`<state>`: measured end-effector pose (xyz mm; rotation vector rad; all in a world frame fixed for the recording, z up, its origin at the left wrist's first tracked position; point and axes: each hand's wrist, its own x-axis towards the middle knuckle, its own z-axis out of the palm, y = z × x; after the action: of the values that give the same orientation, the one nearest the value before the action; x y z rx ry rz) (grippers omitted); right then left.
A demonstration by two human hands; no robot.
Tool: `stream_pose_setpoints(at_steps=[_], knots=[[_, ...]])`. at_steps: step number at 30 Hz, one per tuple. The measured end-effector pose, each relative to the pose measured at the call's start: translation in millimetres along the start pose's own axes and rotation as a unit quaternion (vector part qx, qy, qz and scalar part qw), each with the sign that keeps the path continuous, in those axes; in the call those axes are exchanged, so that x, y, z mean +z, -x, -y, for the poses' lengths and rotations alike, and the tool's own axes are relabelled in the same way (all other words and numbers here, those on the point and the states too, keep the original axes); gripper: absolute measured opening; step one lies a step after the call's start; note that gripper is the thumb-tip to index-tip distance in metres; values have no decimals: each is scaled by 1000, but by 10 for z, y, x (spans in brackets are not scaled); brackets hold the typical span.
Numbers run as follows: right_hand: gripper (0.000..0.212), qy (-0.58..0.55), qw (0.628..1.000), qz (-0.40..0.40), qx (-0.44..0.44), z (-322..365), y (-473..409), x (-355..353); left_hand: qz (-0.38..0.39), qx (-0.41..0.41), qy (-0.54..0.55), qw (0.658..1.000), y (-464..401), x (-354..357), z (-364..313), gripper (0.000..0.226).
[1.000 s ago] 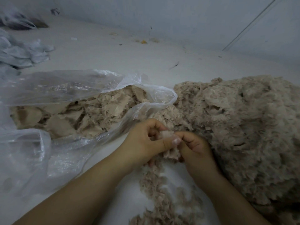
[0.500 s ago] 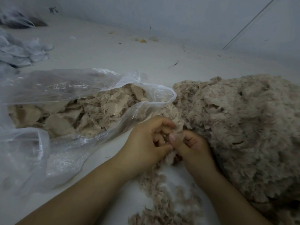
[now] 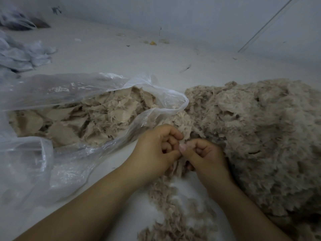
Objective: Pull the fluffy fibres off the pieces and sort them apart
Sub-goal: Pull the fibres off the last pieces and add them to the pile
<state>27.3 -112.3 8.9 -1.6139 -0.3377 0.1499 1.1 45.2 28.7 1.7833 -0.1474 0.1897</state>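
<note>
Pale grey flooring (image 3: pixel 111 54) runs back to a plain wall, littered with small scraps. On it, the left hand (image 3: pixel 156 152) and right hand (image 3: pixel 206 153) meet thumb to thumb, fingers curled, both pinching one small tuft of beige fluffy fibre (image 3: pixel 184 136) between them (mostly hidden by the fingers). Just right of the hands lies a large heap of beige fluffy pieces (image 3: pixel 260 136). To the left, a clear plastic bag (image 3: pixel 52 162) lies open, holding flat tan stripped pieces (image 3: pixel 83 122). Loose fibres (image 3: pixel 170 206) trail between the forearms.
</note>
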Motion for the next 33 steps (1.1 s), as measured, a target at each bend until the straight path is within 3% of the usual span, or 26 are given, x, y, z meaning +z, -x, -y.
stream_pose_setpoints(at_steps=[7,11,13,16,21,27,31,33], knots=[[12,9,1000,4,4,-19,-7,-4,-43,-1,60,997,-42,-79,-41,21],[27,-27,1000,-1,5,-37,-18,-19,-39,-22,109,993,-22,-37,-57,24],[34,-24,999,34,-15,-31,-4,-17,-35,-23,111,993,-4,-3,-70,23],[29,-26,996,73,-33,-55,5,4,-33,-31,127,991,2,31,-80,23],[31,21,999,0,30,-158,-37,-28,-26,-34,171,984,0,1,-117,30],[38,11,999,-6,44,-186,-52,-53,-13,-56,156,986,2,7,-127,35],[50,-12,999,35,20,-113,-14,-30,3,-73,125,990,-12,19,-99,33],[32,-8,997,77,-24,-67,11,-4,4,-57,108,993,-22,32,-88,30]])
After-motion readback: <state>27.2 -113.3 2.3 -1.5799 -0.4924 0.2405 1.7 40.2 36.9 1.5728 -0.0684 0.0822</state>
